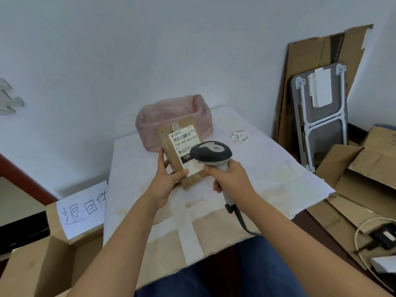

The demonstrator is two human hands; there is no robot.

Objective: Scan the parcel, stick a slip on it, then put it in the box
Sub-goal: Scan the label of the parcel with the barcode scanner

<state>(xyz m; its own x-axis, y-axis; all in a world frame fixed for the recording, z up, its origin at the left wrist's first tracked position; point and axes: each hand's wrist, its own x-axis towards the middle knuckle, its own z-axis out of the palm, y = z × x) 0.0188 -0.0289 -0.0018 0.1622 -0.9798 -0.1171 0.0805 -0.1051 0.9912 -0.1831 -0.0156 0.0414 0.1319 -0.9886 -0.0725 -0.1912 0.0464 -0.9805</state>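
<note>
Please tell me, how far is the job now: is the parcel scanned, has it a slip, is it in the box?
Done: the parcel is picked up, held tilted in the left hand. In hand: the right hand aims the scanner at its printed label, so scanning is under way. Left: the small slips lie on the table, none visibly added, and the parcel is not in the labelled box at the left.

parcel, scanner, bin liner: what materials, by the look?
Parcel: brown kraft paper or card, matte, with a white printed paper label. Scanner: moulded plastic, dark grey head on a lighter handle, smooth with a slight sheen. Bin liner: thin pink plastic film, translucent and wrinkled.
</note>
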